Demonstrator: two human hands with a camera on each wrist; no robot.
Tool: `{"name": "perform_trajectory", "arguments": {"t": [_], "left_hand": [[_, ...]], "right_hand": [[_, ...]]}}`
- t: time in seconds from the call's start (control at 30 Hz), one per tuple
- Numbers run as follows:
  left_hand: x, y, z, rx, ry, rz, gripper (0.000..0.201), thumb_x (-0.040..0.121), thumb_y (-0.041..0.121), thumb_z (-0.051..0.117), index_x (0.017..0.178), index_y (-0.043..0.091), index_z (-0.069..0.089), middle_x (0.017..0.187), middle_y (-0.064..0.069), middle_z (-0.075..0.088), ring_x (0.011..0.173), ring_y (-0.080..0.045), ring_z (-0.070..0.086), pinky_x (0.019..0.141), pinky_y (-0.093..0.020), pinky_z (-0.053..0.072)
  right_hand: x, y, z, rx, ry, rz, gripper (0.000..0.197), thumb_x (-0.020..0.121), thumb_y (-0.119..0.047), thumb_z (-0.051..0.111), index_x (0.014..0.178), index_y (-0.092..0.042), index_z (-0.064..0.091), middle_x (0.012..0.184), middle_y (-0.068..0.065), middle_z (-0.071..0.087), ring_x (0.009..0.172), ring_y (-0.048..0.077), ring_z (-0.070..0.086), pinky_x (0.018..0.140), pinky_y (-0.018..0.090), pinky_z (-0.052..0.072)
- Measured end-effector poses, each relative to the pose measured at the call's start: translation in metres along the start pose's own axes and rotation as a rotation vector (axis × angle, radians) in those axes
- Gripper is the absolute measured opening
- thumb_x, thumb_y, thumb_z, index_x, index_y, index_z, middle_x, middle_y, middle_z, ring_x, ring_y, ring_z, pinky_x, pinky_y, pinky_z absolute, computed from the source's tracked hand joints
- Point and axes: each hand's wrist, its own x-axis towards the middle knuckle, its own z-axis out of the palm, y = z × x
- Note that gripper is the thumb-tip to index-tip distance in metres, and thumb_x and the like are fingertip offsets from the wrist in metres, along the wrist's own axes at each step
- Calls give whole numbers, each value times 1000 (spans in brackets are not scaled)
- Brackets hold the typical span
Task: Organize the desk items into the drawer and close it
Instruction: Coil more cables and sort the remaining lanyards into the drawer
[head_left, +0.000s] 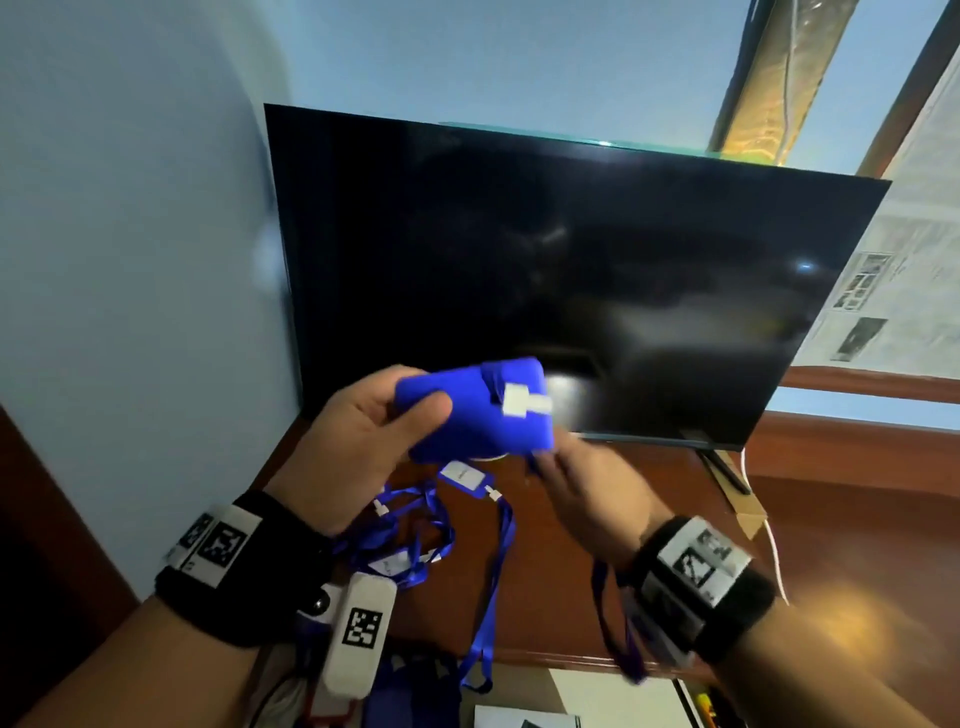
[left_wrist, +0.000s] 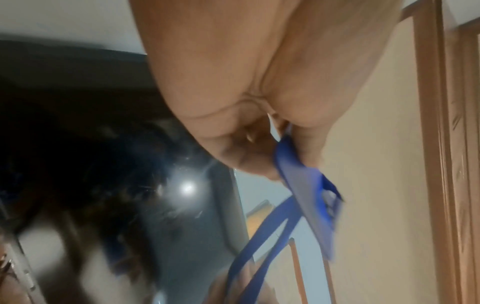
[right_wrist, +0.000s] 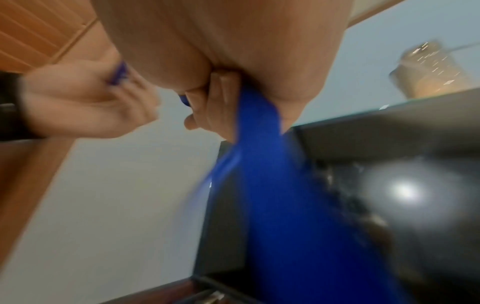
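My left hand (head_left: 415, 410) is raised in front of the screen and grips a wound blue lanyard bundle (head_left: 467, 410) with a white clip (head_left: 524, 402) on its front. Just below and to the right, my right hand (head_left: 566, 473) holds a blue strap (head_left: 605, 629) that hangs down past its wrist. In the right wrist view the right hand's fingers (right_wrist: 218, 102) curl round that blue strap (right_wrist: 259, 127). In the left wrist view the left hand (left_wrist: 259, 144) pinches blue strap (left_wrist: 298, 181). Several more blue lanyards with badge holders (head_left: 460, 475) lie tangled on the wooden desk (head_left: 571, 545).
A large dark screen (head_left: 571, 270) stands at the back of the desk against a pale wall. A white cable (head_left: 774, 551) and a cardboard piece (head_left: 750, 517) lie at the right. Below the desk's front edge, white paper (head_left: 597, 691) and dark items show.
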Motion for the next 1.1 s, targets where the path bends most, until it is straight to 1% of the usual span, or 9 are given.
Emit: {"name": "perform_trajectory", "arguments": {"t": [0.07, 0.17, 0.33, 0.47, 0.57, 0.63, 0.77, 0.93, 1.1], "left_hand": [[9, -5, -6, 100, 153, 38, 8, 98, 26, 71, 102, 23, 76, 101, -8, 79, 98, -25, 74, 91, -45, 58], [13, -21, -15, 419, 186, 28, 2, 97, 24, 73, 98, 22, 73, 90, 0, 78, 83, -9, 71, 83, -36, 57], [-13, -33, -15, 641, -262, -222, 6, 94, 30, 76, 99, 33, 74, 92, 12, 77, 87, -3, 73, 86, -33, 59], [-30, -10, -8, 436, -475, -316, 9, 95, 25, 73, 103, 29, 74, 102, 5, 76, 98, -12, 74, 89, -32, 61], [-24, 1, -6, 42, -248, -163, 9, 89, 30, 77, 97, 33, 77, 97, -3, 78, 90, -15, 76, 79, -27, 60], [-12, -2, -8, -79, -37, -85, 17, 86, 37, 79, 101, 27, 78, 102, -9, 79, 97, -23, 76, 85, -34, 61], [2, -21, -12, 242, 176, -27, 9, 97, 22, 71, 104, 19, 75, 97, -4, 80, 95, -23, 77, 86, -39, 60], [-14, -38, -14, 569, -75, -134, 7, 95, 27, 74, 102, 30, 73, 88, 9, 77, 82, -5, 73, 73, -18, 54], [-26, -24, -16, 450, -353, -273, 14, 92, 25, 76, 105, 31, 75, 98, 5, 79, 92, -12, 76, 80, -28, 61]], "right_hand": [[-15, -18, 20, 19, -114, -46, 31, 106, -45, 33, 102, -19, 49, 81, 9, 65, 74, 34, 59, 64, 44, 44], [-25, -48, 29, 31, -198, -151, 23, 107, -38, 37, 96, -21, 46, 82, 8, 63, 74, 33, 56, 63, 41, 38], [-1, -55, -8, 51, 49, -196, 31, 104, -46, 39, 78, -29, 39, 64, -8, 49, 61, 18, 53, 57, 36, 38], [19, -15, -16, 86, 179, -54, 36, 105, -44, 45, 73, -28, 39, 56, -4, 45, 52, 13, 45, 56, 41, 42], [12, -8, -1, 133, 78, 9, 38, 99, -55, 42, 79, -24, 48, 66, -1, 60, 62, 19, 56, 63, 45, 49], [-2, -19, 14, 150, 23, 14, 43, 91, -60, 30, 81, -23, 52, 76, 1, 67, 71, 26, 61, 67, 46, 50], [-21, -50, 31, 193, -45, -33, 45, 105, -50, 30, 85, -18, 54, 74, 1, 63, 70, 25, 59, 69, 47, 47], [-8, -54, 9, 104, -111, -114, 24, 103, -40, 52, 90, -22, 60, 78, -5, 63, 71, 15, 58, 65, 36, 47], [6, -23, -1, 199, -108, -119, 14, 101, -36, 61, 90, -28, 66, 76, -17, 63, 72, 0, 60, 64, 20, 45]]}}
